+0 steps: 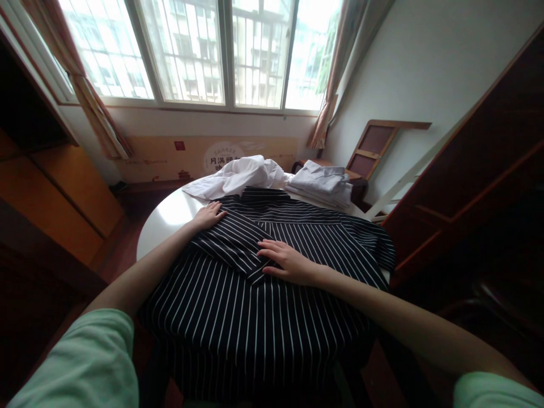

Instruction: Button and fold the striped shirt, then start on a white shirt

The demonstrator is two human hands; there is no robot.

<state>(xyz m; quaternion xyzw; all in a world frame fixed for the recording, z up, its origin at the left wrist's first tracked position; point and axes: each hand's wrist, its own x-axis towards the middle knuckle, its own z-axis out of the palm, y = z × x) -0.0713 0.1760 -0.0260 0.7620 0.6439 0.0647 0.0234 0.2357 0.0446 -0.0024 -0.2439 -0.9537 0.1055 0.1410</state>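
Observation:
A black shirt with white stripes lies spread over a round white table, its lower part hanging over the near edge. One sleeve is folded inward across the shirt's left side; the other lies out at the right. My left hand rests flat on the shirt near the folded sleeve's shoulder end, fingers apart. Near the middle, my right hand lies on the cuff end of that sleeve with its fingers spread. Neither hand grips the cloth.
The white table shows its rim at the left. At its far side are a crumpled white garment and a folded stack of pale clothes. Behind stand a long printed box and a wooden chair. A red-brown wooden panel leans at the right.

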